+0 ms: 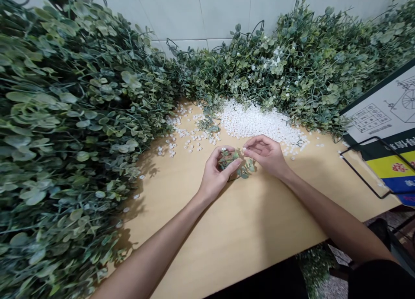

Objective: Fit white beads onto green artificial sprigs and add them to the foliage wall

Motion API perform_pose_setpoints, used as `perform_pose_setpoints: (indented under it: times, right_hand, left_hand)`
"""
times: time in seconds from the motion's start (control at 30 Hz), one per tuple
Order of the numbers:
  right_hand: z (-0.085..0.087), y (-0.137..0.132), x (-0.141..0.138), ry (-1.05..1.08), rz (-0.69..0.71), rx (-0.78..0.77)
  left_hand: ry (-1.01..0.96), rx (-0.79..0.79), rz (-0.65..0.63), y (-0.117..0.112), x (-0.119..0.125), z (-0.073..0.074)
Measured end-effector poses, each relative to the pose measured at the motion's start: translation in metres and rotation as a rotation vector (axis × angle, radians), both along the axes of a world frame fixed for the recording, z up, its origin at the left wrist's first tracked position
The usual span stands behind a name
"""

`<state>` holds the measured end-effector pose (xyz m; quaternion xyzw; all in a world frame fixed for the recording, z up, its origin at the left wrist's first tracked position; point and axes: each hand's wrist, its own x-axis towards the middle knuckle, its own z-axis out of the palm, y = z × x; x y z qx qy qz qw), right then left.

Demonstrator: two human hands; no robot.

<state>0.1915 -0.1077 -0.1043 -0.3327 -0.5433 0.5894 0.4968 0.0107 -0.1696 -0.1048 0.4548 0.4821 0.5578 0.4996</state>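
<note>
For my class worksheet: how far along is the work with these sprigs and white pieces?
Done: some sprigs in the back heap already carry white bits. In hand: the left hand grips a sprig while the right hand pinches a white piece. Remaining: a big white pile and the plain green heap at left.

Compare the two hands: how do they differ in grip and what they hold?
The left hand curls around a small green sprig; the right hand pinches a tiny white piece. The left hand's fingers are bent, the right hand's nearly straight. Both are bare, over the table.
</note>
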Motion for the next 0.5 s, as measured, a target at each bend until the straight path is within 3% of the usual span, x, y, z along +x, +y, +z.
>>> perform_pose_setpoints:
  times: [0.27,0.5]
  right_hand:
    - [0.0032,-0.0004,0.0006,0.022,0.007,-0.023]
    - [0.0002,-0.002,-0.0018,0.112,0.075,-0.158]
  left_hand:
    - [0.005,-0.058,0.029,0.0003,0.0024,0.0019]
    - [0.022,-0.058,0.067,0.0004,0.0012,-0.0057]
